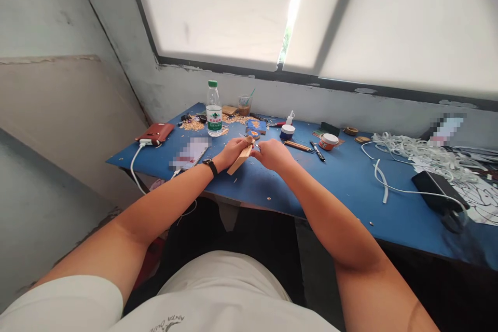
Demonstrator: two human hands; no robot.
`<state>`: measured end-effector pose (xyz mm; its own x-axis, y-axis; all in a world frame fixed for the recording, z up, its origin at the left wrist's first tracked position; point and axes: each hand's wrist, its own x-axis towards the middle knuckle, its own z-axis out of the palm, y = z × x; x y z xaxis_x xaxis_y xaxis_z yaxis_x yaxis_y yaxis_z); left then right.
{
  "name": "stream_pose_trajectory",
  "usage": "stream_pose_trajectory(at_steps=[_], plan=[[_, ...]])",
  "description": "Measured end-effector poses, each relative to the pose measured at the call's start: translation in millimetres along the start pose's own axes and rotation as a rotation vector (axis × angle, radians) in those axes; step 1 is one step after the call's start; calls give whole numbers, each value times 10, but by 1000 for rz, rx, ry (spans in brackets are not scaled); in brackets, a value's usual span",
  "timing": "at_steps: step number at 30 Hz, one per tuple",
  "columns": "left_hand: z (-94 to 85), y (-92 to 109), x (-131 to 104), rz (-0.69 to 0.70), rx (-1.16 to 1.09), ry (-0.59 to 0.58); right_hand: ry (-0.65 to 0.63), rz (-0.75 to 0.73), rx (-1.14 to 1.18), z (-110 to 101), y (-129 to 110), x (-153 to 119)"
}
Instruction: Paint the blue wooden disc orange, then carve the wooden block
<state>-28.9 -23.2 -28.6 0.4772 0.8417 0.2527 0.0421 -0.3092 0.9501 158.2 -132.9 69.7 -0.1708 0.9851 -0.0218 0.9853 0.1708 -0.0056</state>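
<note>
Clamping wood (239,162) with left hand (232,151); curling right hand (274,155) close by, contents unclear. Seemingly working far end; needs steady bracing.

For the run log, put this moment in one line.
left hand: holds wooden block | right hand: curled beside block, held item unclear | around: blue table, wood shavings, water bottle, pen

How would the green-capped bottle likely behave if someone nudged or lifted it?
The bottle stands upright and is tall for its narrow base, so a push near the top would probably tip it. Its see-through walls look like thin plastic, likely to give a little under a squeeze. Being rounded, it might roll once on its side.
</note>
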Motion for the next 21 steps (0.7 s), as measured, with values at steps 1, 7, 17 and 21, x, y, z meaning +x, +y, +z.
stream_pose_trajectory(at_steps=[1,7,17,21], plan=[[5,24,-8,-1,14,-12,1,-11,5,2,5,-3],[-36,154,-77,-28,106,-92,23,-146,-24,0,89,13],[-128,76,-188,-49,151,-129,48,-221,10,114,101,52],[-131,58,-208,-44,158,-130,70,-259,60,132,110,43]])
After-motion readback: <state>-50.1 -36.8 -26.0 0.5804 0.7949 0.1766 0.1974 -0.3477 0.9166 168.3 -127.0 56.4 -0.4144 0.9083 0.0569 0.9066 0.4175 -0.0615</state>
